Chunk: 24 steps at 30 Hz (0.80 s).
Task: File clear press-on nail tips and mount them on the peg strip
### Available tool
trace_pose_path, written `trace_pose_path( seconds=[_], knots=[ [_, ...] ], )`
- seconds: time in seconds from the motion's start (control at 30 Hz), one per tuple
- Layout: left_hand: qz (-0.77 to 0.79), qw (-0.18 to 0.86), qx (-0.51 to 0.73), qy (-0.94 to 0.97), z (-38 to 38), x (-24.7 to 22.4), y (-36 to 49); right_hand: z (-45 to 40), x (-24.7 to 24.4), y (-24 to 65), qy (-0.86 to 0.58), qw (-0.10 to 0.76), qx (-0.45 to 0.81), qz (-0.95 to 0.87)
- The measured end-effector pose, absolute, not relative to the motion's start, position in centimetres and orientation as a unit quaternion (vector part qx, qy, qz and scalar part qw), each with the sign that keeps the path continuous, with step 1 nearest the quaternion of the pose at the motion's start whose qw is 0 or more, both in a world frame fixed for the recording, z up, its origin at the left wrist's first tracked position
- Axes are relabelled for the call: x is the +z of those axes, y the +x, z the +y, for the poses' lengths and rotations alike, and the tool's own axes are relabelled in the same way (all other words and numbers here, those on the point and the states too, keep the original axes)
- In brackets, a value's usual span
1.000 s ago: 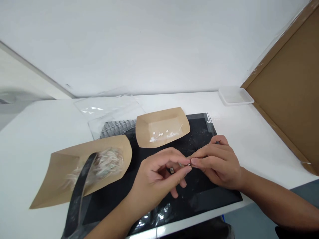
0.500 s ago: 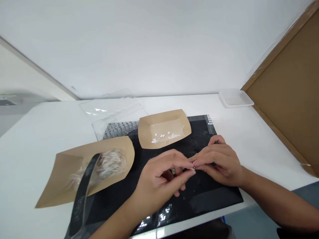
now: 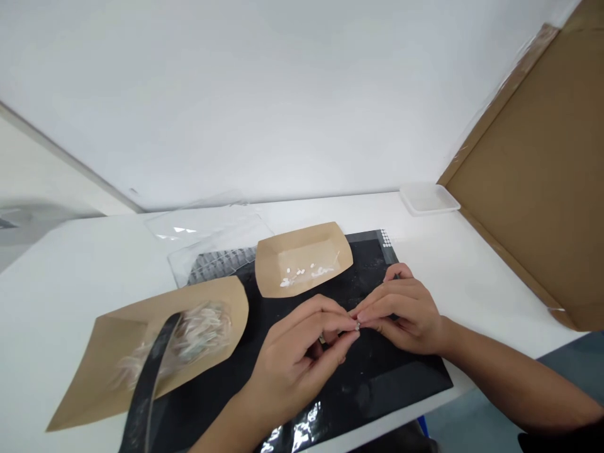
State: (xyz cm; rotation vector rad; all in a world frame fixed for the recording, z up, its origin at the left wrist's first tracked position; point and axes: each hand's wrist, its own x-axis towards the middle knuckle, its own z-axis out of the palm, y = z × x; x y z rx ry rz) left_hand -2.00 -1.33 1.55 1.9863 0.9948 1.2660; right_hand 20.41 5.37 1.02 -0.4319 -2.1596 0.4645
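Note:
Over the black mat [image 3: 377,384], my left hand [image 3: 302,352] and my right hand [image 3: 406,308] meet at the fingertips. Both are closed in a pinch on a tiny pale piece [image 3: 357,326], too small to name and mostly covered by the fingers. Just behind the hands sits a brown paper tray [image 3: 271,270] with several small white bits [image 3: 299,272] in it. To the left, a larger paper tray [image 3: 94,371] holds a heap of thin clear strips [image 3: 202,330].
A black strap-like band [image 3: 151,377] crosses the left tray in the foreground. Clear plastic sheets [image 3: 212,236] lie behind it. At the back right is a clear plastic container [image 3: 429,199], beside a large cardboard box [image 3: 533,176] standing along the table's right side.
The camera view has shifted, so the table things appear slightly lower and further left. Both hands keep their fingertips together on the tiny piece.

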Motion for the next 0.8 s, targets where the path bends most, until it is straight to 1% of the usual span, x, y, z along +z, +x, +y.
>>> trace_pose_path(
  seconds=[0.2,0.4,0.6,0.67,0.73,0.8],
  knots=[
    [0.367,0.299,0.459,0.751,-1.1,1.5,-2.2,5.5,0.8,20.3,-0.162,0.445,0.172,-0.864],
    [0.379,0.291,0.420,0.772,-1.1,1.5,-2.2,5.5,0.5,20.2,-0.164,0.441,0.155,-0.869],
    [0.372,0.231,0.384,0.813,-1.1,1.6,-2.5,5.5,0.2,20.2,-0.164,0.421,0.149,-0.880],
    [0.381,0.213,0.384,0.813,-1.1,1.3,-2.5,5.4,0.3,20.1,-0.162,0.427,0.152,-0.876],
    [0.392,0.221,0.389,0.804,-1.2,0.9,-2.4,5.3,0.4,20.0,-0.162,0.439,0.160,-0.869],
    [0.404,0.258,0.401,0.781,-1.2,0.6,-2.1,5.2,0.5,19.8,-0.173,0.449,0.170,-0.860]
  ],
)
